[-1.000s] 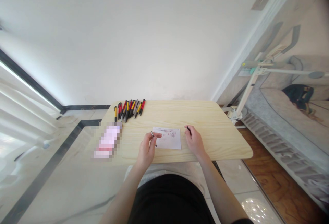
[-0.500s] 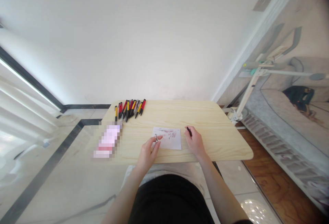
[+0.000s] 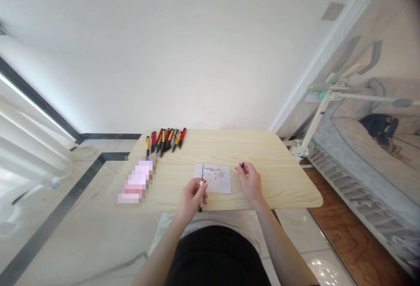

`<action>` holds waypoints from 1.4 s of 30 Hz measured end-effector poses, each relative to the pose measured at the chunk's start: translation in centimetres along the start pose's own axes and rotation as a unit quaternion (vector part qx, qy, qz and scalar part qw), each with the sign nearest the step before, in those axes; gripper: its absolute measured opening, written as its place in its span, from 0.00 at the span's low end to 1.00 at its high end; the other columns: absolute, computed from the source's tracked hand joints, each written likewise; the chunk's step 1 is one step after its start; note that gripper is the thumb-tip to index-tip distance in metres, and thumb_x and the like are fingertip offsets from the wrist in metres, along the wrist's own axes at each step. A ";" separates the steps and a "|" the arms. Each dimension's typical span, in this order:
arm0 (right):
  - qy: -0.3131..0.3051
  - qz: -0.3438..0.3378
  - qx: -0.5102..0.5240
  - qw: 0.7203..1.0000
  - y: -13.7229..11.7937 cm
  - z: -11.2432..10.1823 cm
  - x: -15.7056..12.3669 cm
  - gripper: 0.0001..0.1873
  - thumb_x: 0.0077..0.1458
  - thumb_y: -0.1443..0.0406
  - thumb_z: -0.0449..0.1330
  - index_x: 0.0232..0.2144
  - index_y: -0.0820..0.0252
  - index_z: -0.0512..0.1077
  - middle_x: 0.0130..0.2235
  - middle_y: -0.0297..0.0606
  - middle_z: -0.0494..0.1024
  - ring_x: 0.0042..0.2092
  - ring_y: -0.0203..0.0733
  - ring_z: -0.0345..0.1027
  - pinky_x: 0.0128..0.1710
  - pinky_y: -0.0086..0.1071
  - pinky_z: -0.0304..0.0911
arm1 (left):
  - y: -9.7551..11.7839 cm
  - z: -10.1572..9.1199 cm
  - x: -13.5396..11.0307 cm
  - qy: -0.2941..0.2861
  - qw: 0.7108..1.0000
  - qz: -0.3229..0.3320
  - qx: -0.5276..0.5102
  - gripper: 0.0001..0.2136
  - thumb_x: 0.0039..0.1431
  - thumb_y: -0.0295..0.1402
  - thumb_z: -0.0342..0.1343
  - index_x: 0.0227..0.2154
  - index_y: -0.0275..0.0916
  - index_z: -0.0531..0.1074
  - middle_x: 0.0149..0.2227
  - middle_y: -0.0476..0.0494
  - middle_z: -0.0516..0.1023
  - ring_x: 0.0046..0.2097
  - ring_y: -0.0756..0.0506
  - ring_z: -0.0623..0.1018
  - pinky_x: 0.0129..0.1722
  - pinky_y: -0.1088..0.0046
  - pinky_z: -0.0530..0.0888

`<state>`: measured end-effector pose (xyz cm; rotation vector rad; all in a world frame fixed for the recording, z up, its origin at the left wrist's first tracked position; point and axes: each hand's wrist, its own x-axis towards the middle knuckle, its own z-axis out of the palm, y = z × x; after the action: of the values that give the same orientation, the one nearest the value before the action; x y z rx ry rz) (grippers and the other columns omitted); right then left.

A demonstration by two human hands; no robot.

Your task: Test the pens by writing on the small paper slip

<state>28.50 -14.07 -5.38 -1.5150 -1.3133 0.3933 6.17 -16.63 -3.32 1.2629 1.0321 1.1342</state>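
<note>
My left hand (image 3: 192, 198) is closed round a slim pen (image 3: 201, 188) that runs from the near table edge up over the left edge of a white paper slip (image 3: 216, 178) marked with red scribbles. My right hand (image 3: 251, 181) rests on the wooden table (image 3: 269, 176) just right of the slip, fingers curled on a small black piece (image 3: 242, 165), perhaps a pen cap. A bunch of several red, yellow and black pens (image 3: 166, 139) lies at the table's far left.
A blurred pink and white object (image 3: 136, 181) lies at the table's left edge. A white stand (image 3: 315, 117) and a grey sofa (image 3: 367, 146) are to the right. A white wall is behind the table.
My left hand has turned the pen so that it now lies lengthwise, pointing up over the paper, and has slid a little toward me. My right hand has barely moved.
</note>
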 end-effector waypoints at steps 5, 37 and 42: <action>0.030 0.037 0.115 0.992 -1.0 0.8 -0.4 0.15 0.49 0.56 0.57 0.33 0.62 0.72 0.33 0.40 0.75 0.33 0.39 0.67 0.35 0.33 0.62 | -0.5 -0.2 0.1 0.006 0.999 -0.033 0.014 0.13 0.52 0.42 0.51 0.32 0.36 0.65 0.14 0.56 0.65 0.14 0.54 0.64 0.13 0.81 0.61; 0.004 0.170 0.427 0.888 -6.4 5.2 -0.8 0.15 0.45 0.57 0.61 0.32 0.63 0.72 0.24 0.33 0.69 0.23 0.30 0.58 0.23 0.27 0.57 | 0.0 0.1 -0.5 -0.044 0.961 0.069 0.266 0.14 0.54 0.41 0.49 0.32 0.36 0.73 0.16 0.53 0.64 0.20 0.52 0.64 0.21 0.77 0.59; 0.016 0.162 0.412 0.897 -6.5 5.0 -0.4 0.15 0.45 0.57 0.61 0.31 0.63 0.72 0.24 0.33 0.69 0.22 0.30 0.58 0.23 0.27 0.56 | -0.1 0.1 -0.6 -0.043 0.961 0.065 0.266 0.14 0.54 0.41 0.49 0.32 0.36 0.72 0.16 0.54 0.64 0.20 0.52 0.64 0.21 0.77 0.60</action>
<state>21.03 -12.96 -2.06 -0.9842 -0.6947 0.9936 6.21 -17.21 -3.42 1.8108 1.2503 0.9156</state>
